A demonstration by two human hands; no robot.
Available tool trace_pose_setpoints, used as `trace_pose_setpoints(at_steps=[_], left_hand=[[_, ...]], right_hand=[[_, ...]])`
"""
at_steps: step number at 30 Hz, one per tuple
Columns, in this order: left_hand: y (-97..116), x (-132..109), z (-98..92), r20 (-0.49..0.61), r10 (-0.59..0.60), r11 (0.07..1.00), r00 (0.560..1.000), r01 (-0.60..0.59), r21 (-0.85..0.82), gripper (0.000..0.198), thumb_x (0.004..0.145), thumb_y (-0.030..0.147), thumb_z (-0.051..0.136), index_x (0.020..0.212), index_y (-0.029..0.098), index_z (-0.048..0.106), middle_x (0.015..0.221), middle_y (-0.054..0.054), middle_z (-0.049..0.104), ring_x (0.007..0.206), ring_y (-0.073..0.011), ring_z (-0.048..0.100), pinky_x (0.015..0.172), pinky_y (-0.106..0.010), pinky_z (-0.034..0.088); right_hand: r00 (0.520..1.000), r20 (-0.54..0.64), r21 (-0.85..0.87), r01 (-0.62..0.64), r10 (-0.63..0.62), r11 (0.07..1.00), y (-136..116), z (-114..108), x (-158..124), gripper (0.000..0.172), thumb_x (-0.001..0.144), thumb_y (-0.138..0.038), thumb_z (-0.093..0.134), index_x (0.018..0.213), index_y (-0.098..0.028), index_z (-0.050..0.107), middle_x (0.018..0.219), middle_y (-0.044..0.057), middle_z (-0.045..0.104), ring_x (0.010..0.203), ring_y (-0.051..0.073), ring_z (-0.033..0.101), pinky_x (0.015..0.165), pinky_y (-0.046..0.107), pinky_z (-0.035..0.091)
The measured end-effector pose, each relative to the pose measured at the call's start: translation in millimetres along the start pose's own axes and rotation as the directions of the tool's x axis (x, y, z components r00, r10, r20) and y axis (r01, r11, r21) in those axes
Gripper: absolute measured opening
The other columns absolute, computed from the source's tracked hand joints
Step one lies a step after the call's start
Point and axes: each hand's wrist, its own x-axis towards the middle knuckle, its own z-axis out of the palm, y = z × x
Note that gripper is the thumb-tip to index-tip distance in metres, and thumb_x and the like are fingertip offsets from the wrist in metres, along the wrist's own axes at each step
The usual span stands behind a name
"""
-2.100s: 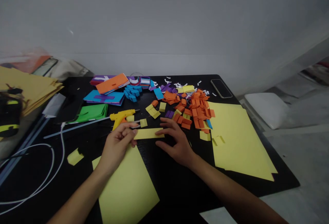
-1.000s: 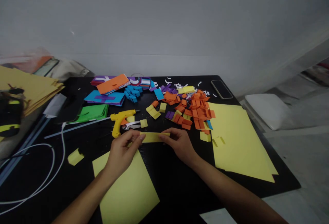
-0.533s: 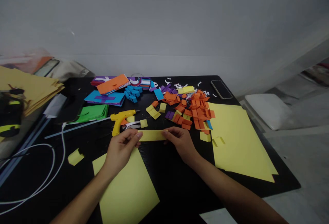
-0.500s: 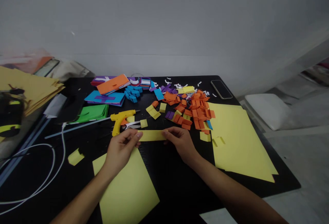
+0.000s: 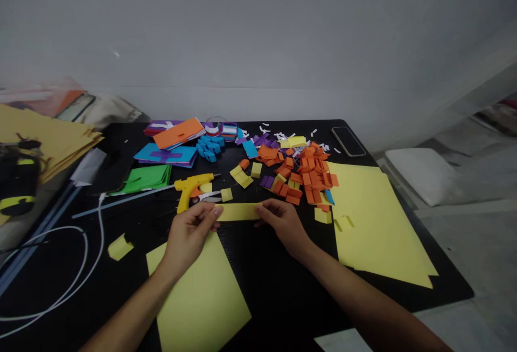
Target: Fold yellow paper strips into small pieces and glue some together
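Note:
A narrow yellow paper strip [image 5: 239,212] is stretched level between my two hands above the black table. My left hand [image 5: 189,236] pinches its left end between thumb and fingers. At the other end, my right hand [image 5: 285,227] grips it the same way. Under my left wrist lies a yellow sheet [image 5: 205,292]. Just beyond the left hand are a yellow glue gun [image 5: 189,186] and scissors [image 5: 210,195], their handles partly hidden. Small folded yellow pieces [image 5: 241,177] lie past the strip.
Orange folded pieces [image 5: 315,171] are heaped right of centre, beside a stack of yellow sheets [image 5: 375,222]. A phone [image 5: 348,141] rests at the back right corner. Coloured paper bundles [image 5: 165,155] lie back left. A white cable [image 5: 99,233] loops along the left.

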Motion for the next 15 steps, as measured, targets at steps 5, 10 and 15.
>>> trace_pose_setpoints(at_steps=[5, 10, 15], left_hand=[[-0.2, 1.0, -2.3, 0.002, 0.012, 1.0, 1.0, -0.012, 0.018, 0.025, 0.082, 0.041, 0.072, 0.074, 0.018, 0.072, 0.058, 0.001, 0.064, 0.056, -0.0133, 0.061, 0.055, -0.021, 0.047], [-0.1, 0.2, -2.0, 0.008, 0.022, 0.999, 1.0, -0.022, 0.027, 0.025, 0.083, 0.041, 0.072, 0.075, 0.017, 0.072, 0.059, 0.001, 0.064, 0.057, -0.0134, 0.06, 0.056, -0.021, 0.046], [0.1, 0.5, -2.3, 0.004, 0.009, 1.0, 1.0, -0.009, 0.019, 0.026, 0.084, 0.042, 0.072, 0.074, 0.017, 0.071, 0.058, 0.001, 0.064, 0.056, -0.0135, 0.059, 0.055, -0.022, 0.046]], right_hand=[[0.999, 0.008, -0.079, 0.049, -0.048, 0.996, 1.4, -2.0, -0.4, 0.038, 0.076, -0.055, 0.082, 0.075, -0.018, 0.074, 0.072, 0.003, 0.076, 0.062, 0.016, 0.068, 0.065, 0.03, 0.058], [0.999, -0.01, -0.075, 0.038, -0.039, 0.996, 3.0, -2.3, 0.0, 0.038, 0.076, -0.055, 0.083, 0.077, -0.018, 0.075, 0.072, 0.003, 0.076, 0.064, 0.017, 0.07, 0.067, 0.03, 0.059], [1.0, 0.013, -0.032, -0.018, 0.019, 0.999, 3.7, -1.6, 0.4, 0.039, 0.075, -0.055, 0.084, 0.082, -0.017, 0.076, 0.077, 0.004, 0.078, 0.069, 0.018, 0.073, 0.072, 0.032, 0.06]])
